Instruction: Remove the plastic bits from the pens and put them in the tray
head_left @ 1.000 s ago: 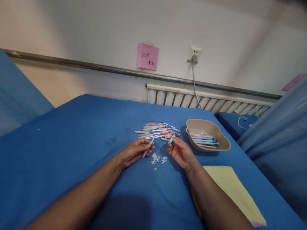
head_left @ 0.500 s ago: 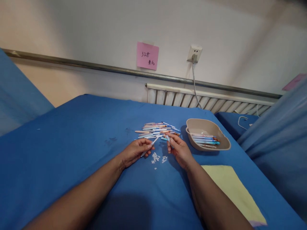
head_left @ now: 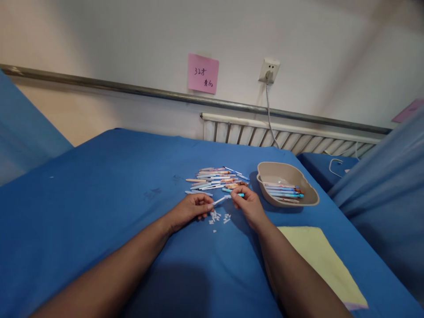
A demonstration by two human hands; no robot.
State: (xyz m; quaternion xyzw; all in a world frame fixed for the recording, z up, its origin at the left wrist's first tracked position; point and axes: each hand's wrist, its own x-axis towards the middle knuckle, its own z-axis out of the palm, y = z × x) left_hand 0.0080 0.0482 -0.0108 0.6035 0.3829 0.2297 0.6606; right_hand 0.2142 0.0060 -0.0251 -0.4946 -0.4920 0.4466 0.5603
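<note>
Between my hands, in the middle of the head view, is a slim pen with a white shaft (head_left: 220, 200). My left hand (head_left: 192, 208) pinches its lower left end. My right hand (head_left: 247, 204) is closed on a light-blue pen barrel (head_left: 241, 194) whose turquoise end sticks out past the fingers. The white shaft reaches the barrel's left end; whether it has entered cannot be made out. Under the hands lie small white bits (head_left: 215, 216) in two loose clusters. Just beyond the fingers is a pile of pens and pen parts (head_left: 212, 178).
A beige basin (head_left: 281, 170) holding several pens (head_left: 283, 192) stands to the right. Nearer me, a yellow cloth (head_left: 318, 251) lies on the blue-covered table (head_left: 99, 198). Behind are a radiator (head_left: 238, 132), a metal rail (head_left: 132, 90) and a plugged-in socket (head_left: 270, 70).
My right hand has turned the barrel from steeply tilted to nearly level. The barrel and the white shaft, apart before, now meet end to end. The left-hand part lies flatter.
</note>
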